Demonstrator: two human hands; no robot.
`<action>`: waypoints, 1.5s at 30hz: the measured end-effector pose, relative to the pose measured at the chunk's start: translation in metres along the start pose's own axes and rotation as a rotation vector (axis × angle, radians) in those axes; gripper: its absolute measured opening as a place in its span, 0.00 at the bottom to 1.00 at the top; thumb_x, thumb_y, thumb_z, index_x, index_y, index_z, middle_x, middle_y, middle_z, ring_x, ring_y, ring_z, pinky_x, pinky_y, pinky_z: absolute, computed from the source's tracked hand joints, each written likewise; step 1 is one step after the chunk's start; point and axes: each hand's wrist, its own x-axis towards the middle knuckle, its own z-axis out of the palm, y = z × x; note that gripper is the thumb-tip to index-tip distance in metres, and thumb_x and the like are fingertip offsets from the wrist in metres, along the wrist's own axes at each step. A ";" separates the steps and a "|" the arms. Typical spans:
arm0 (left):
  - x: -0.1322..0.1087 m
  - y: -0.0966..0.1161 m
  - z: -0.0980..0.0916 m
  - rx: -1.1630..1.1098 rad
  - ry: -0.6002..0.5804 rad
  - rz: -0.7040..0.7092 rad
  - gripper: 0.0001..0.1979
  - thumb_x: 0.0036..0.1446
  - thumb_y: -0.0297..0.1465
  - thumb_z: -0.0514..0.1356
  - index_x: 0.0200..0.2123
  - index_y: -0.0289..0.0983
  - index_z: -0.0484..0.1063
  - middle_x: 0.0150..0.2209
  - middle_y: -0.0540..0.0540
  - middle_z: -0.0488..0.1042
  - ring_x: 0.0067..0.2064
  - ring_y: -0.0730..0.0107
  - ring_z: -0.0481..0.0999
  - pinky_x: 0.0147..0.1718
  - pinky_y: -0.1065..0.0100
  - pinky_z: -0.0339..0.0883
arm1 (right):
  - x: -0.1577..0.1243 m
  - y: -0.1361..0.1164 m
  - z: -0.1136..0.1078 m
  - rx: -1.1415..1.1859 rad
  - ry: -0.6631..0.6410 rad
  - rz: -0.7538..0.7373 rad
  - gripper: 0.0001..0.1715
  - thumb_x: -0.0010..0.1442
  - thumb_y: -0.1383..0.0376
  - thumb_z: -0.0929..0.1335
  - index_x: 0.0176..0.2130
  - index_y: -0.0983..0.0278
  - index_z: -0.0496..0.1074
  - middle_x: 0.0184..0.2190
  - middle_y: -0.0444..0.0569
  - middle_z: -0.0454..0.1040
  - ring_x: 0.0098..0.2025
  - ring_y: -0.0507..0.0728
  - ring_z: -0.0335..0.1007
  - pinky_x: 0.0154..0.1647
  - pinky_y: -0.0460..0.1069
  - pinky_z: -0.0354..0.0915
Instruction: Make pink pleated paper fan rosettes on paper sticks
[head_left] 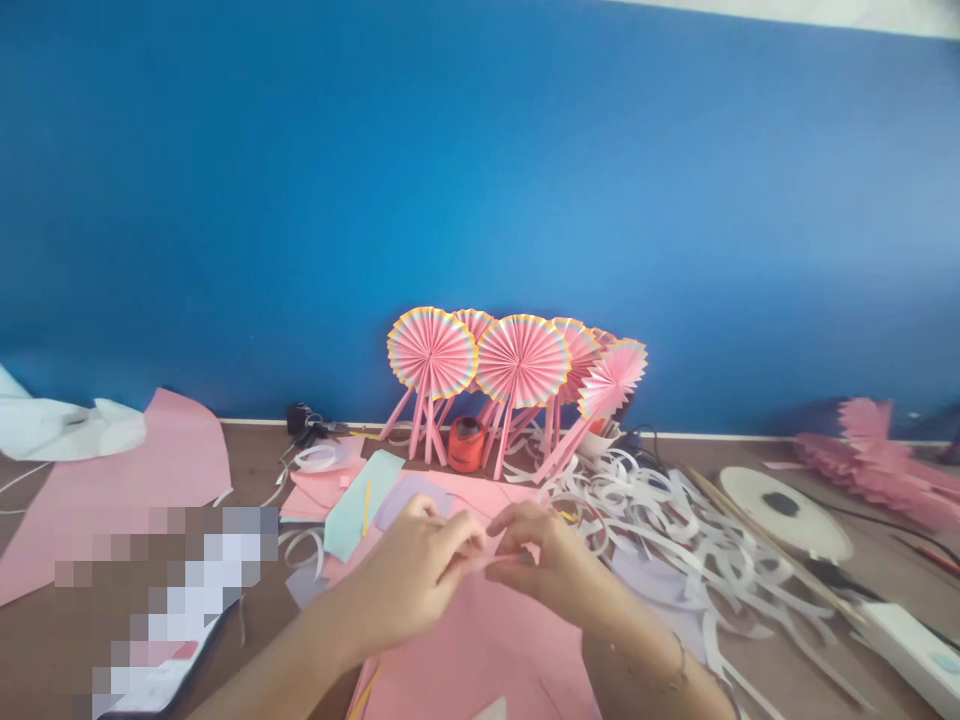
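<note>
My left hand (420, 565) and my right hand (555, 560) meet near the middle of the view, fingers bent and closed. Between their fingertips runs a narrow piece of pink paper (495, 558), pinched at both ends; its exact shape is partly hidden by the fingers. Beneath them lies a stack of pink paper sheets (487, 650). Light blue paper (365, 505) and a lilac piece (409, 495) lie just beyond my left hand. Past the sheets, several pleated pink paper fans (523, 360) with yellow-edged rims lean on pink sticks against the wall.
An orange tape roll (466, 447) stands among the fan sticks. Curled white paper strips (660, 500) heap up on the right, beside a round cream-coloured object (784, 512) and a white power strip (911, 650). Large pink paper (180, 450) and a partly blurred-out phone (161, 685) are on the left.
</note>
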 end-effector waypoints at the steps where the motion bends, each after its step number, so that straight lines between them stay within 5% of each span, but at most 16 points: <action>1: 0.000 -0.001 -0.002 -0.018 0.006 -0.021 0.11 0.56 0.23 0.51 0.39 0.42 0.69 0.31 0.50 0.77 0.38 0.63 0.68 0.37 0.65 0.58 | 0.000 0.001 -0.004 0.018 -0.022 0.015 0.07 0.51 0.64 0.73 0.23 0.63 0.75 0.36 0.49 0.76 0.39 0.57 0.70 0.44 0.51 0.63; 10: 0.002 -0.021 0.010 -0.349 -0.009 -0.169 0.11 0.55 0.29 0.55 0.41 0.42 0.72 0.37 0.48 0.77 0.47 0.63 0.73 0.41 0.68 0.66 | 0.002 0.008 -0.020 0.102 -0.185 0.133 0.08 0.52 0.63 0.69 0.31 0.62 0.80 0.24 0.43 0.76 0.27 0.52 0.64 0.29 0.46 0.58; 13: 0.004 -0.022 0.019 -0.391 -0.029 -0.261 0.12 0.54 0.35 0.56 0.41 0.40 0.74 0.34 0.47 0.75 0.33 0.66 0.75 0.29 0.70 0.68 | 0.003 0.008 -0.018 0.036 -0.138 0.155 0.09 0.51 0.66 0.69 0.30 0.62 0.81 0.24 0.44 0.76 0.28 0.52 0.64 0.30 0.46 0.57; 15: 0.006 -0.021 0.022 -0.405 -0.083 -0.341 0.14 0.53 0.40 0.57 0.36 0.38 0.75 0.28 0.49 0.71 0.22 0.72 0.69 0.16 0.73 0.61 | 0.003 0.009 -0.017 0.018 -0.113 0.165 0.09 0.51 0.66 0.68 0.31 0.61 0.81 0.24 0.44 0.76 0.29 0.53 0.64 0.31 0.47 0.57; 18: 0.008 -0.021 0.025 -0.427 -0.130 -0.406 0.16 0.52 0.43 0.56 0.29 0.36 0.73 0.23 0.51 0.67 0.16 0.76 0.61 0.08 0.75 0.53 | 0.004 0.014 -0.016 0.056 -0.111 0.179 0.09 0.50 0.66 0.69 0.31 0.61 0.81 0.23 0.43 0.75 0.28 0.52 0.63 0.30 0.47 0.57; 22: 0.011 -0.028 0.024 -0.454 -0.179 -0.385 0.16 0.54 0.41 0.54 0.29 0.36 0.74 0.25 0.49 0.71 0.15 0.77 0.60 0.09 0.75 0.53 | 0.007 0.023 -0.016 0.277 -0.178 0.228 0.10 0.49 0.62 0.70 0.31 0.64 0.81 0.22 0.45 0.74 0.26 0.52 0.63 0.28 0.46 0.58; 27: 0.014 -0.042 0.026 -0.586 -0.223 -0.277 0.13 0.54 0.37 0.55 0.31 0.34 0.74 0.27 0.46 0.77 0.22 0.74 0.67 0.19 0.74 0.58 | 0.008 0.027 -0.016 0.489 -0.230 0.205 0.13 0.51 0.59 0.70 0.33 0.65 0.80 0.27 0.47 0.76 0.33 0.55 0.68 0.39 0.49 0.61; 45: 0.018 -0.036 0.026 -0.692 -0.158 -0.297 0.10 0.52 0.34 0.55 0.27 0.35 0.72 0.23 0.49 0.74 0.24 0.74 0.67 0.23 0.72 0.55 | 0.009 0.026 -0.019 0.478 -0.161 0.203 0.13 0.54 0.59 0.67 0.34 0.65 0.77 0.29 0.47 0.75 0.36 0.57 0.69 0.42 0.51 0.61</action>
